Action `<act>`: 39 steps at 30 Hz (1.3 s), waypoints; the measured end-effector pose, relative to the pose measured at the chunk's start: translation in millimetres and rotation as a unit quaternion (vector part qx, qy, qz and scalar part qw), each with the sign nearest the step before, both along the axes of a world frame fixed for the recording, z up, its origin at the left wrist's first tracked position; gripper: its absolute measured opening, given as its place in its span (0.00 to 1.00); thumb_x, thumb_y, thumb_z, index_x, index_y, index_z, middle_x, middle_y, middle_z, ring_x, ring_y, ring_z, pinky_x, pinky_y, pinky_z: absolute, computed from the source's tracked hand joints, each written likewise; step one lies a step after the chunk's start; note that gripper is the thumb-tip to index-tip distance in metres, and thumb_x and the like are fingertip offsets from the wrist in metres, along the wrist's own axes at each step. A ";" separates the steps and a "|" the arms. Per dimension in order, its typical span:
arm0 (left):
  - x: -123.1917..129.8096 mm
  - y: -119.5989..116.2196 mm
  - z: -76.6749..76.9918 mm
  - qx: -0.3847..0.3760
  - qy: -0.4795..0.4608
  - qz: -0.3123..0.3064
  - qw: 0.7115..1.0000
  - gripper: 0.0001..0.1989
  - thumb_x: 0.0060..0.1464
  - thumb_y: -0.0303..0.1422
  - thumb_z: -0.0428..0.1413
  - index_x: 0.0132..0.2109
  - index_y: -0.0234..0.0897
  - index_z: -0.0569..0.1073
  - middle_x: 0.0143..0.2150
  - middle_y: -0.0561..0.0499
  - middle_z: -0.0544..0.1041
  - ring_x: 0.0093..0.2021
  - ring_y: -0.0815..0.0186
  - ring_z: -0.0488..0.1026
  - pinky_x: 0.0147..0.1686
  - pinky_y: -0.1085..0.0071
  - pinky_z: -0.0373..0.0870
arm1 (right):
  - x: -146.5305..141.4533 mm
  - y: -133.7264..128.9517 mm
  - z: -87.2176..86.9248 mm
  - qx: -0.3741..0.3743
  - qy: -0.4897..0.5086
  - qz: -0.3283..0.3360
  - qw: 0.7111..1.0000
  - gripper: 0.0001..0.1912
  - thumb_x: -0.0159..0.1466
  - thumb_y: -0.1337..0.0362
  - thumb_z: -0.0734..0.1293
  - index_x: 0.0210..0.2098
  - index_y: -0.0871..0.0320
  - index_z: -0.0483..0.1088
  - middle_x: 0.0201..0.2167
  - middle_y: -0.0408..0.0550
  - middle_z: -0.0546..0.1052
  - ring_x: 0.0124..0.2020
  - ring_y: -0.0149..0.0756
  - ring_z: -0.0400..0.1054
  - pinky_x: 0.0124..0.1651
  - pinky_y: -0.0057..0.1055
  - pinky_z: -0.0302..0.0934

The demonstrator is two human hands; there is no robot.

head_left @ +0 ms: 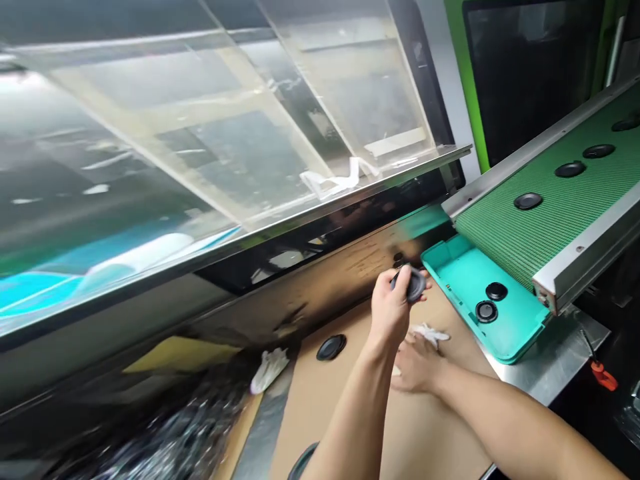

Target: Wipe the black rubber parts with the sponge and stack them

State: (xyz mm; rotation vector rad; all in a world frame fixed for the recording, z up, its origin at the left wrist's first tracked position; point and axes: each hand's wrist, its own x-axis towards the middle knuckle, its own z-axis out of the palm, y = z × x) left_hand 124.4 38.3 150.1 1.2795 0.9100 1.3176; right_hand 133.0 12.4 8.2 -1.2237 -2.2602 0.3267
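My left hand [393, 300] grips a round black plastic disc [415, 287] with a raised rim, thumb on its face, lifted above the cardboard sheet [320, 400]. Below and to the right, my right hand [420, 363] rests low over the cardboard. Its fingers curl over a crumpled white glove [433, 335], which sticks out past them; the left forearm and motion blur partly hide this grip. Another black disc [331, 347] lies on the cardboard to the left. A dark curved edge [303, 460] shows beside my left forearm at the bottom.
A green conveyor belt [550, 220] carries several black discs down toward a teal tray [520, 350] holding two discs. A second white glove-like cloth [270, 371] lies left of the cardboard. Clear plastic bags [170, 427] sit lower left. An orange-handled tool [604, 375] is at right.
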 end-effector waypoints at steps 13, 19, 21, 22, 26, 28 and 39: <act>-123.8 -22.0 -133.3 -0.211 -0.345 0.091 0.910 0.20 0.72 0.40 0.42 0.49 0.32 0.76 0.38 0.45 0.80 0.36 0.65 0.78 0.39 0.69 0.76 | 4.8 3.2 5.8 0.023 0.150 -0.161 0.975 0.21 0.67 0.51 0.69 0.55 0.54 0.75 0.48 0.52 0.78 0.51 0.45 0.70 0.57 0.40 0.61; -118.8 -23.5 -133.6 -0.265 -0.382 -0.011 0.885 0.17 0.70 0.40 0.46 0.51 0.36 0.74 0.49 0.42 0.81 0.53 0.58 0.79 0.59 0.57 0.72 | -20.1 -18.3 -1.6 0.056 0.088 -0.080 0.991 0.22 0.70 0.59 0.64 0.61 0.55 0.71 0.47 0.56 0.74 0.48 0.45 0.67 0.53 0.39 0.64; -123.0 -24.6 -133.2 -0.277 -0.374 -0.021 0.885 0.17 0.70 0.39 0.45 0.50 0.34 0.75 0.49 0.40 0.81 0.54 0.57 0.78 0.60 0.57 0.72 | -22.5 -17.1 0.9 0.074 0.058 -0.089 0.992 0.22 0.70 0.60 0.63 0.62 0.55 0.71 0.46 0.56 0.73 0.48 0.46 0.66 0.52 0.40 0.64; -124.3 -24.7 -133.2 -0.274 -0.372 -0.023 0.886 0.18 0.70 0.38 0.45 0.49 0.33 0.76 0.49 0.39 0.81 0.54 0.56 0.78 0.60 0.58 0.71 | -22.3 -15.0 3.2 0.075 0.051 -0.112 0.990 0.21 0.71 0.60 0.62 0.61 0.54 0.72 0.46 0.57 0.73 0.48 0.47 0.66 0.51 0.40 0.64; -123.9 -22.2 -133.7 -0.281 -0.376 -0.025 0.883 0.19 0.70 0.37 0.45 0.45 0.30 0.77 0.48 0.37 0.81 0.56 0.55 0.77 0.61 0.59 0.71 | -18.8 -10.6 11.9 0.075 0.030 -0.118 0.990 0.19 0.72 0.60 0.61 0.60 0.52 0.73 0.47 0.56 0.73 0.49 0.47 0.65 0.51 0.40 0.63; -123.1 -20.2 -134.4 -0.295 -0.377 -0.026 0.878 0.20 0.71 0.39 0.44 0.43 0.31 0.77 0.48 0.36 0.82 0.56 0.54 0.77 0.62 0.58 0.71 | -19.3 -13.4 13.9 0.072 0.013 -0.095 0.993 0.20 0.72 0.60 0.62 0.60 0.51 0.72 0.48 0.56 0.73 0.49 0.46 0.64 0.52 0.39 0.63; -125.6 -19.7 -136.2 -0.276 -0.372 0.000 0.886 0.20 0.71 0.37 0.45 0.43 0.31 0.78 0.46 0.39 0.82 0.49 0.59 0.79 0.59 0.58 0.73 | -8.2 2.3 11.4 0.062 0.020 -0.188 0.980 0.16 0.70 0.61 0.63 0.55 0.53 0.75 0.46 0.56 0.73 0.49 0.48 0.65 0.53 0.42 0.63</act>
